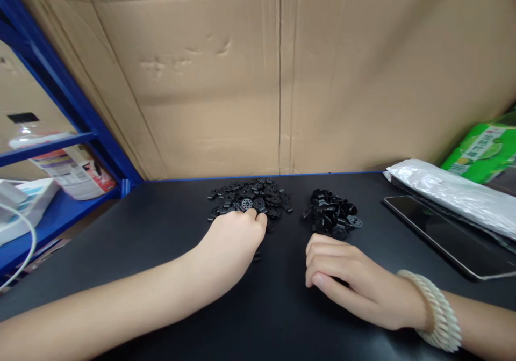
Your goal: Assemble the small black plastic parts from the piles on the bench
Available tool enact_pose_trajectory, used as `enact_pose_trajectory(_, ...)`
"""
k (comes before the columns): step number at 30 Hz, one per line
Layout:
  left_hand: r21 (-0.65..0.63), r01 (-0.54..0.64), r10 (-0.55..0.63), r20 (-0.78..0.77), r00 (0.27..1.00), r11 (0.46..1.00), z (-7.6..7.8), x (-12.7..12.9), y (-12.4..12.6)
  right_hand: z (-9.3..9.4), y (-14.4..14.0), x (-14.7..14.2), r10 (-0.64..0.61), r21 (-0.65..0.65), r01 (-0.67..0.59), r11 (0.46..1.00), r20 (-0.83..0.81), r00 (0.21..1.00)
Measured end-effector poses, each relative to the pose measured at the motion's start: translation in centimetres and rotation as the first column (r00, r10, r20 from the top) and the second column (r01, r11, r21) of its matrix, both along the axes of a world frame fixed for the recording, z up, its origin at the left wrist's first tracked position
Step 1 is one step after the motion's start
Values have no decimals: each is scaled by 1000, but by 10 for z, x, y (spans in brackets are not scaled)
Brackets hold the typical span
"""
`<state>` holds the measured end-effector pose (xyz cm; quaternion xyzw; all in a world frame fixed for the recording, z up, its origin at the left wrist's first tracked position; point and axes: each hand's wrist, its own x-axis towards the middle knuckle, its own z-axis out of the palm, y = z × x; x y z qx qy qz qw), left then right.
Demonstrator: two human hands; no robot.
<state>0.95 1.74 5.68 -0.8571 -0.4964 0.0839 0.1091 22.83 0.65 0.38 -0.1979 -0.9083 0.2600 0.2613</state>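
left fingers point(258, 220) hiding parts, green pack point(484, 151) cropped

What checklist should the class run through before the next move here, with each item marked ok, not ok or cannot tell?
1. Left hand reaches the left pile of black plastic parts: ok, fingertips touch its near edge.
2. Left hand has pinched a part: cannot tell, fingertips hide it.
3. Right hand rests on the black table, curled: ok.
4. Right hand holds a part: cannot tell, something dark shows under the fingers.
5. Right pile of black parts lies apart from the left pile: ok.
6. Tablet lies away from both hands: ok.
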Motion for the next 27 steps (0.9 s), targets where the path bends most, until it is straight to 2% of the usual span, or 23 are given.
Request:
enact_pose_trajectory(2,-22,33,-32,45,998,999,1,-3,3,0,-1,1,2,-18,-2,1000,-4,1000)
enact_pose_trajectory(5,18,87,-88,144,986,996,1,-7,5,-1,-1,1,-39,-89,36,995,-23,999)
enact_pose_trajectory(7,71,161,-174,258,950,984,0,-7,3,-1,0,1,-126,-211,117,970,-33,991)
enact_pose_trajectory(8,96,213,-234,342,910,972,-1,-6,1,-2,0,0,-173,-303,151,941,-47,984)
enact_pose_trajectory(10,135,339,-356,547,758,931,-4,-2,-5,-3,1,-2,-223,-525,131,841,-115,968)
enact_pose_trajectory(12,177,442,-420,724,547,880,-10,4,-12,-6,0,-6,-214,-730,-30,683,-239,947)
enact_pose_trajectory(14,200,486,-416,821,390,851,-18,11,-19,-8,-2,-10,-192,-838,-208,504,-343,919)
enact_pose_trajectory(15,203,488,-402,847,347,849,-23,13,-22,-10,-4,-11,-183,-866,-266,424,-370,911)
enact_pose_trajectory(17,182,482,-361,880,309,857,-32,17,-25,-13,-8,-14,-172,-898,-325,296,-385,907)
enact_pose_trajectory(20,153,465,-302,916,265,872,-45,18,-26,-17,-12,-15,-224,-916,-366,163,-396,891)
enact_pose_trajectory(21,134,446,-270,928,256,885,-48,19,-25,-17,-13,-15,-253,-914,-384,134,-406,878)
enact_pose_trajectory(23,71,392,-178,954,242,917,-53,19,-24,-16,-11,-15,-311,-904,-414,112,-427,849)
enact_pose_trajectory(25,-21,353,-63,972,226,936,-56,21,-24,-15,-8,-13,-330,-896,-425,132,-444,833)
enact_pose_trajectory(27,-106,353,40,981,189,930,-58,22,-22,-14,-4,-11,-330,-887,-418,195,-460,824)
